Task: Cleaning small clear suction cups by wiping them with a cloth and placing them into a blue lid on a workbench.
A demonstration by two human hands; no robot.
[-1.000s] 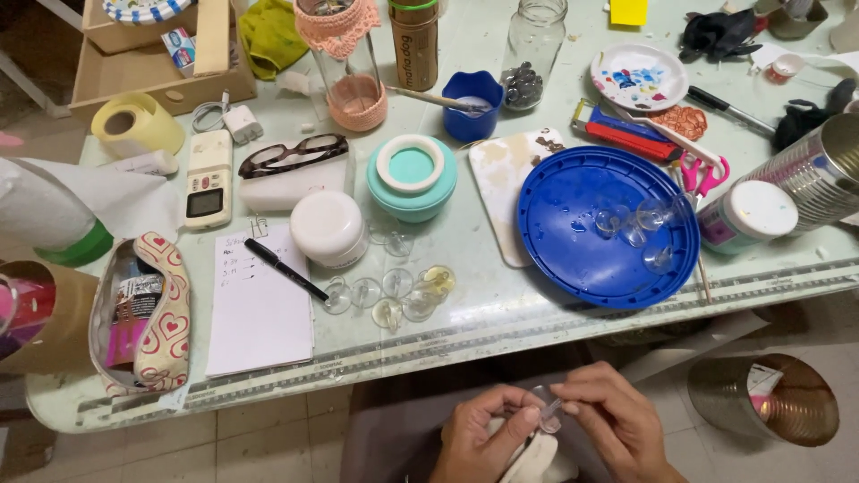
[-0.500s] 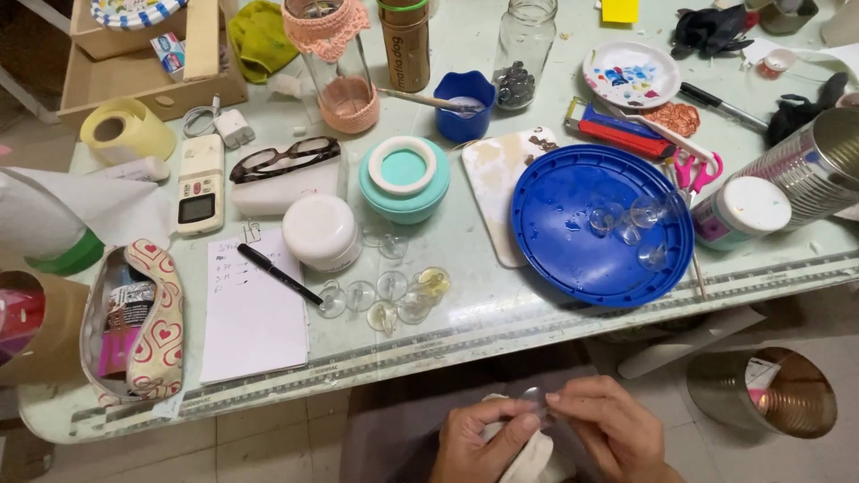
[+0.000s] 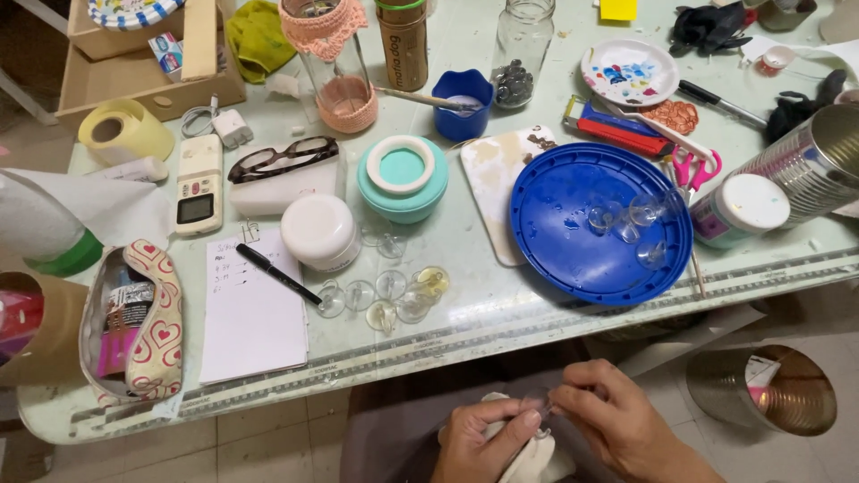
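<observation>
Below the table's front edge, my left hand [image 3: 483, 440] and my right hand [image 3: 617, 425] meet over my lap. Together they pinch a small clear suction cup [image 3: 543, 404] between the fingertips. A white cloth [image 3: 535, 461] lies under my left hand. On the table above, several more clear suction cups [image 3: 386, 295] lie in a cluster near the front edge. A few others rest on the blue round lid [image 3: 573, 241] to the right.
A notepad [image 3: 252, 317] with a black pen [image 3: 277, 274], a heart-patterned pencil case [image 3: 134, 326], a white jar [image 3: 319, 231] and a teal tin [image 3: 403, 179] crowd the table. A metal can [image 3: 810, 161] lies at the right; another can [image 3: 774, 389] stands on the floor.
My hands have stayed together over my lap, fingers shifting slightly on the small clear piece. The view has drifted a little; nothing on the table moved.
</observation>
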